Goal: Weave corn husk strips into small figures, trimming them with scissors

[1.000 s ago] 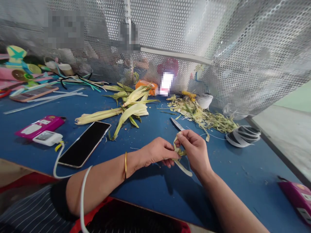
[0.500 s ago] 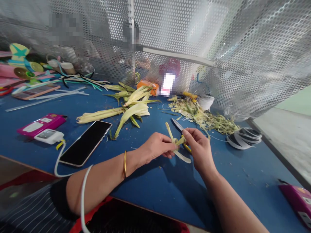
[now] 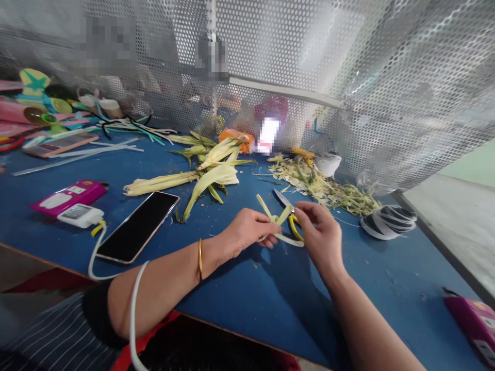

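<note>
My left hand [image 3: 250, 226], a gold bangle at its wrist, pinches a pale green corn husk strip [image 3: 274, 219] at a knot or fold in its middle. Several loose ends of the strip stick out, one up to the left and one down to the right. My right hand [image 3: 320, 226] is closed with thumb and fingertips together, right by the strip's upper right end. What it grips is too small to make out. Scissors [image 3: 296, 228] with yellow handles lie on the blue table behind the right fingers, blades toward the back left.
Corn husks [image 3: 211, 175] lie ahead, with a heap of husk scraps [image 3: 313, 178] to their right. A roll of white tape or wire [image 3: 389, 221] sits at right. A black-screened phone [image 3: 138, 226] and a magenta device [image 3: 69, 197] are at left. A perforated screen [image 3: 278, 46] stands behind.
My right hand has shifted slightly up, its fingertips now at the end of the strip, uncovering more of the yellow scissor handles. The left hand has tilted the husk strip a little.
</note>
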Demonstrator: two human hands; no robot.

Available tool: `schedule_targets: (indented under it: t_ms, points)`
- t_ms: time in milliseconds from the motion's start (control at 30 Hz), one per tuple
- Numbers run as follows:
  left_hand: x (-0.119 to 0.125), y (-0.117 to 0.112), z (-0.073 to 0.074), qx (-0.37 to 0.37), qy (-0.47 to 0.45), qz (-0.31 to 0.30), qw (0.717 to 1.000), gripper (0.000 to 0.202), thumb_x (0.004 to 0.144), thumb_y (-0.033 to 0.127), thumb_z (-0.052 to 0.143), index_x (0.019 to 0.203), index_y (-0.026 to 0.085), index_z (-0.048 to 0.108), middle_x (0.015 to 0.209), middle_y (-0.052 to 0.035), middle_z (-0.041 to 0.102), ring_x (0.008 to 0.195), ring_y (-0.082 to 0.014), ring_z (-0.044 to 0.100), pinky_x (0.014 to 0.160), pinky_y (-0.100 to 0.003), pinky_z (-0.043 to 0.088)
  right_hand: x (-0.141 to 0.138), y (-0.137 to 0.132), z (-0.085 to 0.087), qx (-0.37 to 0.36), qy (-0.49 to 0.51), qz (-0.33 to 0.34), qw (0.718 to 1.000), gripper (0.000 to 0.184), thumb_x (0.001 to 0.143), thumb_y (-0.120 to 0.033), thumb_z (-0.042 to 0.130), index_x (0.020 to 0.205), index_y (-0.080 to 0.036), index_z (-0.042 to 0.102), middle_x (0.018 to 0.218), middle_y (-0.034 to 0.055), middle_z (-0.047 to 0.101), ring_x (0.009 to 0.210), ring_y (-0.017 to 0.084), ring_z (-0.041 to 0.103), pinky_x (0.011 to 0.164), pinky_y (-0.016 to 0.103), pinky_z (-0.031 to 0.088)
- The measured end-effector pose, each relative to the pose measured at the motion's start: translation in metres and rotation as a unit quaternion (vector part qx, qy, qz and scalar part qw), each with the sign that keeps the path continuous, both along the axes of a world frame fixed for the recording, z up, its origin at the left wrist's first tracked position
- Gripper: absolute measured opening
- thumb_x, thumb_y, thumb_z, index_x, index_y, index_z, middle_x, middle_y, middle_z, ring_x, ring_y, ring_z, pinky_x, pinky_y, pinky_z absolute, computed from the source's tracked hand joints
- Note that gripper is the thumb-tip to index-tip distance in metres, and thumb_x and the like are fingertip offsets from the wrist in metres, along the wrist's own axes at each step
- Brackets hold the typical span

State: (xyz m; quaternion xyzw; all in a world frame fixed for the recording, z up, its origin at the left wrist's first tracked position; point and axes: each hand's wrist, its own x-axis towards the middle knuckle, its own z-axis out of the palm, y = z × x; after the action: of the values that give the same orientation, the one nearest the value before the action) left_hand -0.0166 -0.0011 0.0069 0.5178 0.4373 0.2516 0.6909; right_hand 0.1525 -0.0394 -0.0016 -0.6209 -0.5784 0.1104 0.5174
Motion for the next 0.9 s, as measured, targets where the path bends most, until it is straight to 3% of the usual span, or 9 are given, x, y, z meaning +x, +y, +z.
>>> schedule_targets:
  t_ms: [67, 133, 233, 333, 400, 500, 667, 900]
  points:
    - [0.000, 0.002, 0.001, -0.012, -0.024, 0.042, 0.999, 0.020, 0.073, 0.027, 0.073, 0.062, 0.012, 0.068, 0.058, -0.0046, 0.066, 0.053, -0.0111, 0.060, 0.060, -0.026, 0.051, -0.001, -0.008, 0.009, 0.130, -0.161, -0.003, 0.978, 0.011, 0.089, -0.026, 0.059, 0.093, -0.021, 0.067, 0.088, 0.0048, 0.068, 0.083, 0.019, 0.061, 0.077, 0.034, 0.045]
    - [0.000, 0.004, 0.000, -0.013, -0.051, 0.073, 0.996, 0.023, 0.070, 0.028, 0.075, 0.058, 0.012, 0.066, 0.051, -0.0012, 0.060, 0.049, -0.0086, 0.054, 0.058, -0.025, 0.049, -0.008, -0.015, 0.016, 0.199, -0.314, 0.088, 0.924, 0.011, 0.089, -0.017, 0.057, 0.095, -0.021, 0.066, 0.082, 0.0029, 0.068, 0.076, 0.017, 0.060, 0.079, 0.034, 0.041]
    - [0.000, 0.003, -0.003, 0.000, -0.084, 0.089, 0.992, 0.027, 0.062, 0.032, 0.081, 0.054, 0.012, 0.064, 0.048, 0.0026, 0.054, 0.048, -0.0060, 0.046, 0.052, -0.021, 0.040, -0.022, -0.020, 0.014, 0.189, -0.471, 0.187, 0.841, 0.017, 0.093, -0.013, 0.050, 0.100, -0.017, 0.065, 0.078, 0.0032, 0.067, 0.069, 0.016, 0.054, 0.075, 0.034, 0.037]
    - [0.000, 0.001, -0.005, -0.002, -0.092, 0.086, 0.992, 0.028, 0.057, 0.034, 0.083, 0.056, 0.012, 0.066, 0.055, 0.0010, 0.059, 0.055, -0.0077, 0.049, 0.052, -0.020, 0.036, -0.031, -0.017, 0.005, 0.179, -0.527, 0.197, 0.807, 0.023, 0.095, -0.010, 0.042, 0.095, -0.015, 0.065, 0.080, 0.0053, 0.065, 0.072, 0.018, 0.053, 0.076, 0.035, 0.035]
    - [0.001, 0.000, -0.004, -0.007, -0.088, 0.083, 0.993, 0.029, 0.055, 0.035, 0.084, 0.055, 0.012, 0.065, 0.054, 0.0020, 0.057, 0.054, -0.0075, 0.048, 0.052, -0.020, 0.035, -0.033, -0.016, 0.000, 0.186, -0.524, 0.192, 0.809, 0.025, 0.096, -0.009, 0.041, 0.089, -0.015, 0.064, 0.078, 0.0052, 0.065, 0.073, 0.018, 0.053, 0.077, 0.034, 0.035]
    - [0.000, 0.000, 0.001, -0.029, -0.088, 0.081, 0.992, 0.028, 0.054, 0.031, 0.085, 0.054, 0.012, 0.064, 0.050, 0.0037, 0.054, 0.052, -0.0067, 0.046, 0.053, -0.021, 0.036, -0.032, -0.015, -0.003, 0.174, -0.489, 0.171, 0.837, 0.022, 0.096, -0.011, 0.043, 0.084, -0.016, 0.062, 0.075, 0.0044, 0.065, 0.069, 0.017, 0.052, 0.075, 0.034, 0.035]
    - [-0.005, 0.005, 0.011, -0.067, -0.089, 0.033, 0.993, 0.028, 0.050, 0.027, 0.087, 0.066, 0.011, 0.071, 0.062, -0.0010, 0.064, 0.061, -0.0104, 0.056, 0.062, -0.024, 0.045, -0.031, -0.018, 0.001, 0.168, -0.424, 0.161, 0.875, 0.015, 0.095, -0.013, 0.049, 0.087, -0.016, 0.061, 0.075, 0.0037, 0.068, 0.067, 0.015, 0.057, 0.076, 0.032, 0.036]
    - [-0.007, 0.009, 0.007, -0.051, -0.095, 0.036, 0.994, 0.031, 0.046, 0.029, 0.090, 0.060, 0.011, 0.070, 0.060, -0.0009, 0.064, 0.057, -0.0084, 0.054, 0.061, -0.022, 0.045, -0.029, -0.019, 0.002, 0.198, -0.409, 0.206, 0.867, 0.015, 0.091, -0.009, 0.051, 0.081, -0.016, 0.061, 0.069, 0.0034, 0.066, 0.062, 0.015, 0.055, 0.073, 0.033, 0.038]
